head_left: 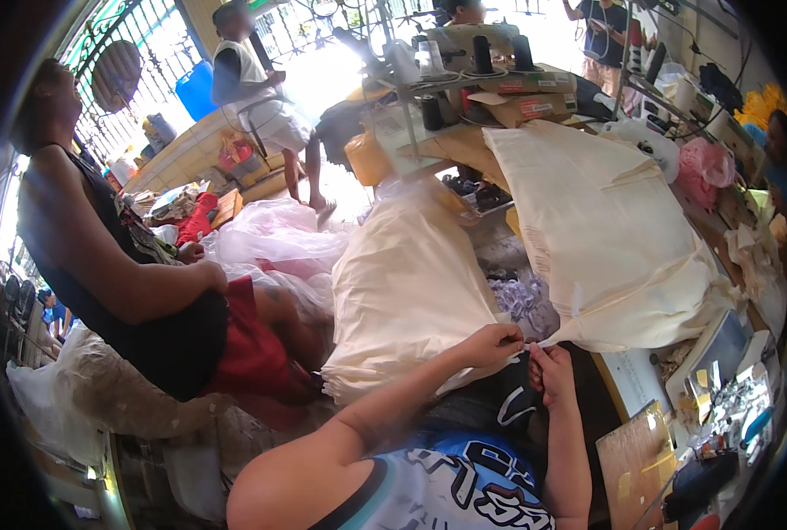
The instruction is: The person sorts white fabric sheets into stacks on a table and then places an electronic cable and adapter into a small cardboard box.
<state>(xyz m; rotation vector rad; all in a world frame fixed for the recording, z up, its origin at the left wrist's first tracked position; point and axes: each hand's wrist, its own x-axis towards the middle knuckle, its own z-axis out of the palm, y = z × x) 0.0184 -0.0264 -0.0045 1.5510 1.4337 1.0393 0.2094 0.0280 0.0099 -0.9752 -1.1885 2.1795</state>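
My left hand (pixel 497 344) and my right hand (pixel 551 371) meet fingertip to fingertip in front of me, both closed in a pinch. A small white strip (pixel 527 348) shows between them, close to the near corner of a cream cloth stack (pixel 610 238) on the right. Whether the strip belongs to that cloth I cannot make out. Below my fingers hangs a white loop of cord or tape (pixel 515 406) against something black. Just beyond my left forearm, a second tall pile of cream cloth (pixel 411 283) slopes away.
A person in a black top and red shorts (pixel 120 265) is close on my left. Between the piles lie pale fabric scraps (pixel 526 299). A sewing machine (pixel 720 371) and a worn wooden board (pixel 636 464) are at my right. Thread cones (pixel 481 55) stand on a rack ahead.
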